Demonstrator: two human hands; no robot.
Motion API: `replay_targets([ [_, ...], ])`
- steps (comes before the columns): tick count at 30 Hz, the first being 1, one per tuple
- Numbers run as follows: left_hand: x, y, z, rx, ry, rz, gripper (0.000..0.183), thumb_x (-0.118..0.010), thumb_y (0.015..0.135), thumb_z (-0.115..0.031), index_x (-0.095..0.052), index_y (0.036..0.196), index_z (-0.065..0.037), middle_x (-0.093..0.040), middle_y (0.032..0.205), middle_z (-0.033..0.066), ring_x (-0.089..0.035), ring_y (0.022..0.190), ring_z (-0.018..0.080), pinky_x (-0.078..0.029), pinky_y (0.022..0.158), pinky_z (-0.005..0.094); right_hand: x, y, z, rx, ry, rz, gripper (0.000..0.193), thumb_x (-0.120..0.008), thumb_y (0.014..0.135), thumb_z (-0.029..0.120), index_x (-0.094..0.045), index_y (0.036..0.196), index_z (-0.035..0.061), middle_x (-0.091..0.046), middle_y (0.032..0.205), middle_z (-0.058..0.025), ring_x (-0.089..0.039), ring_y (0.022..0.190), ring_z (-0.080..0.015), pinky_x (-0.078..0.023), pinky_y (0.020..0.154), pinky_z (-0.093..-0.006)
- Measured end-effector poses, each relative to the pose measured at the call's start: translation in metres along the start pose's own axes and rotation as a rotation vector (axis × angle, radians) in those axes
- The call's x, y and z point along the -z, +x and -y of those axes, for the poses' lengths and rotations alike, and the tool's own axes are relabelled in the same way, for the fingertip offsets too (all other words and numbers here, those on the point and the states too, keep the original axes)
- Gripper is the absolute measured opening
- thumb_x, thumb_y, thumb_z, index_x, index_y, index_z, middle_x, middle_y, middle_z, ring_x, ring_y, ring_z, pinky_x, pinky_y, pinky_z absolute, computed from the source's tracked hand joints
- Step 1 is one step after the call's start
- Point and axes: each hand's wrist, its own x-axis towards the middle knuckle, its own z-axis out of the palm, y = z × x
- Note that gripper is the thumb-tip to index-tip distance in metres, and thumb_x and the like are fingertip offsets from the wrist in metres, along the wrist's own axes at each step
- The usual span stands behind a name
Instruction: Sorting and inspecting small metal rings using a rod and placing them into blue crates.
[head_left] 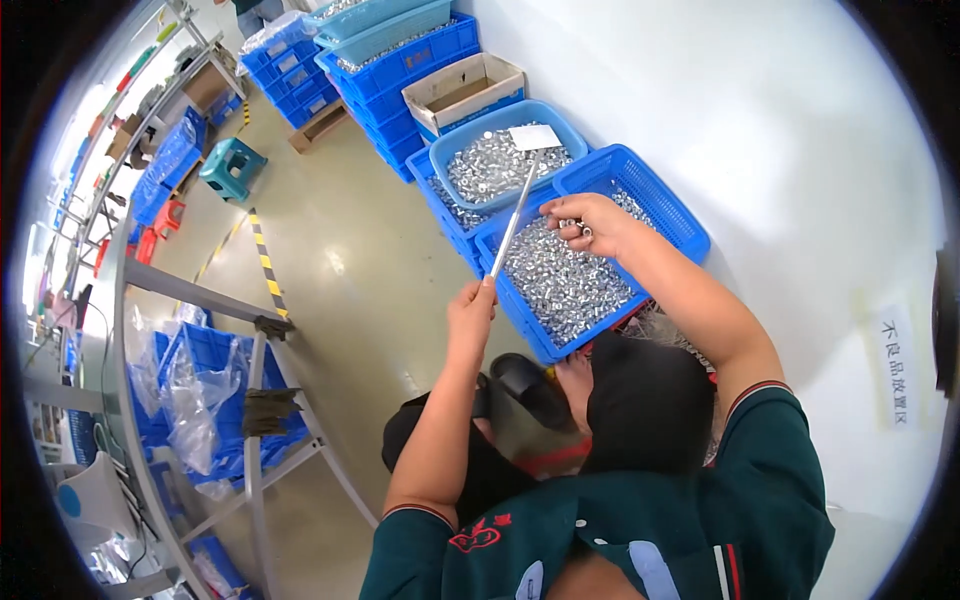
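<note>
My left hand grips the lower end of a thin metal rod that slants up over the crates. My right hand hovers over a blue plastic crate full of small shiny metal nuts and pinches a few of them at the fingertips. The rod's upper end reaches toward a light blue round-cornered bin of more metal parts, where a white card lies.
Stacked blue crates and a cardboard box line the white wall. A teal stool stands on the floor. A metal-framed table with plastic bags and blue crates below is on the left. Yellow-black floor tape runs nearby.
</note>
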Motion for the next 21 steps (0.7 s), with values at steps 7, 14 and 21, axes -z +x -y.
replay_targets([
  [7,0.021,-0.043,-0.076,-0.042,0.056,-0.008,0.033,-0.051,0.086,-0.031,-0.049,0.063,-0.008,-0.037,0.051,-0.0054,-0.033,0.045,0.004,-0.024,0.041,0.0211,-0.048,-0.041,0.047,0.017,0.048,-0.055,0.023,-0.058,0.085,0.026,-0.049,0.082,0.0044,-0.048,0.069,-0.0031,-0.034,0.044,-0.005,-0.023,0.034,-0.0161],
  [14,0.043,-0.056,-0.06,-0.147,0.259,0.057,0.036,-0.052,0.086,-0.031,-0.049,0.061,-0.006,-0.037,0.052,-0.005,-0.032,0.048,0.0044,-0.024,0.044,0.0225,-0.042,-0.046,0.045,0.061,0.385,-0.007,0.03,-0.063,0.08,0.032,-0.049,0.083,0.0067,-0.045,0.063,0.0007,-0.034,0.044,-0.0033,-0.022,0.034,-0.0147],
  [21,0.051,-0.064,-0.064,-0.117,0.299,0.067,0.034,-0.055,0.084,-0.029,-0.052,0.065,-0.001,-0.04,0.052,0.002,-0.037,0.052,0.0086,-0.033,0.048,0.0277,-0.05,-0.05,0.048,0.108,0.464,-0.078,0.027,-0.066,0.078,0.03,-0.052,0.083,0.0066,-0.045,0.061,0.0002,-0.035,0.043,-0.0043,-0.023,0.034,-0.016],
])
